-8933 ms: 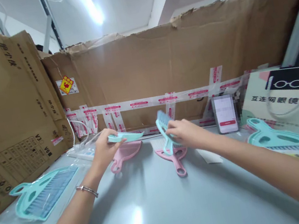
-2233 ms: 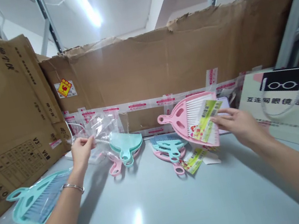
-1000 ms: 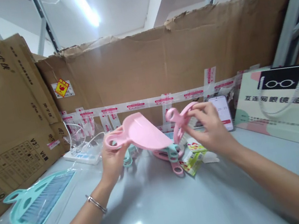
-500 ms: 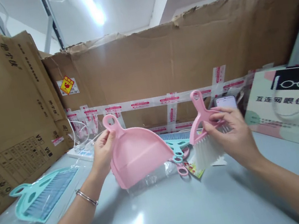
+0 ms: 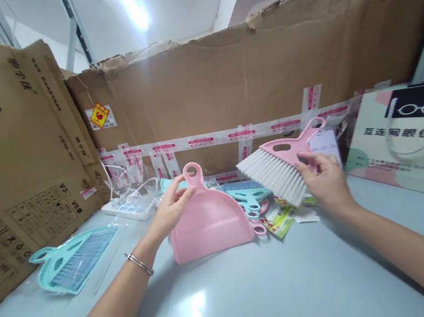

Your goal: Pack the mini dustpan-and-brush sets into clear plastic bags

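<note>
A pink dustpan [image 5: 209, 224] stands tilted up in the middle, its handle with a round hole at the top. My left hand [image 5: 173, 203] is closed on that handle from the left side. To the right, my right hand [image 5: 324, 177] grips a pink hand brush [image 5: 278, 160] by its pink head. White bristles point down and to the left, and the looped handle rises to the upper right. Brush and dustpan are apart. Behind them lies a turquoise brush set [image 5: 248, 196], partly hidden by the dustpan.
At left lies a wrapped turquoise dustpan and brush [image 5: 76, 261]. A white power strip [image 5: 130, 208] sits behind it. Green cards [image 5: 280, 221] lie right of the dustpan. A phone [image 5: 326, 145] leans behind my right hand, beside a paper bag [image 5: 410, 145]. Cardboard [image 5: 203, 89] walls the back.
The brush has turned in my right hand, its handle swinging to the upper right and its bristles to the left. The dustpan has shifted slightly right and stands more level.
</note>
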A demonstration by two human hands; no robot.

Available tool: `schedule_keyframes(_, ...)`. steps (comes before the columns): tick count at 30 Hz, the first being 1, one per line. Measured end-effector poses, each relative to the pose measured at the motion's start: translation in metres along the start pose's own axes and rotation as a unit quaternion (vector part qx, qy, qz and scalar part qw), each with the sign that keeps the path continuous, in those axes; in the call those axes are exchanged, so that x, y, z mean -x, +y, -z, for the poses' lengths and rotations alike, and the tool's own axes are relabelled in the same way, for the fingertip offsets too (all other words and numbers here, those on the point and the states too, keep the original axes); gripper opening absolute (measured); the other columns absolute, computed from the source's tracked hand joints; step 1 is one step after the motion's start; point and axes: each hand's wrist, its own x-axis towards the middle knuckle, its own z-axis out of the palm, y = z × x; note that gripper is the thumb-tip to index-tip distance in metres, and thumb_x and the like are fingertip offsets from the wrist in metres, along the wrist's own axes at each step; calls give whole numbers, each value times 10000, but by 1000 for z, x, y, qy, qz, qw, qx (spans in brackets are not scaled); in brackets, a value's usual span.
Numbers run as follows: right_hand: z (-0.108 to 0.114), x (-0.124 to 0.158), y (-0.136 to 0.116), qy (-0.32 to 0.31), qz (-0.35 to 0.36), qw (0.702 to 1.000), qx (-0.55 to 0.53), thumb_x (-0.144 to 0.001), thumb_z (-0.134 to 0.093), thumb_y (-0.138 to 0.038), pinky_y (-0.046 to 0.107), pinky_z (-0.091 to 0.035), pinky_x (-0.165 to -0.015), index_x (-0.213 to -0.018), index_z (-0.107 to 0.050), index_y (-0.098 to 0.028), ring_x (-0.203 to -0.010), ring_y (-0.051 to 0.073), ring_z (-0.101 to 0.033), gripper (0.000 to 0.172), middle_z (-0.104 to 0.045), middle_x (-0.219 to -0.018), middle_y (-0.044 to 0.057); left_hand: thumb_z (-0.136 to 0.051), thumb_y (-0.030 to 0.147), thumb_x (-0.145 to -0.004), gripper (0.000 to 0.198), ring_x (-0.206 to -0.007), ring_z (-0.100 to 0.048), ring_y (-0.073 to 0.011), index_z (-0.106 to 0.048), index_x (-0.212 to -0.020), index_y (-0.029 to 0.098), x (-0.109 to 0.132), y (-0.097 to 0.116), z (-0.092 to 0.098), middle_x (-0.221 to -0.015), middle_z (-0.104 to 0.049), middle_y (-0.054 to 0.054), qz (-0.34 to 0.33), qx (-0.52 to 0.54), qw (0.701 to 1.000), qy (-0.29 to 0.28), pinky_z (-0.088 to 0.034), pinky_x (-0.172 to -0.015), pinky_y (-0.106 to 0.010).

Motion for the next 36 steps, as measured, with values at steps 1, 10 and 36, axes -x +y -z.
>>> schedule_keyframes(1,0,0,2,3,-1,1000,2,-711,-566,-376,423,-412,-900,-947,-646,-183,-822,198,-513,315,-482,-852,51,-599,470,-763,534,-637,-594,-123,-462,-1232,255,1,2,0,-865,-668,-18,2,3,1000,-5,-432,-554,-204)
schedule_keyframes(10,-4,-3,10,-15,-58,996,-70,-712,-532,-334,402,-412,-888,-924,-611,-171,-910,207,-561,279,-595,-923,73,-626,456,-736,415,-769,-638,-192,-618,-1050,184,-8,30,-26,-890,-694,-60,-15,0,999,-34,-477,-651,-264)
schedule_keyframes(36,3,45,-76,-221,-129,916,-308,-680,-692,-419,250,-477,-614,-828,-621,-205,-607,115,-557,270,-578,-640,-32,-518,486,-818,381,-1157,-522,-226,-605,-1140,302,0,-11,-41,-1249,-586,-3,31,8,998,-55,-420,-950,-320)
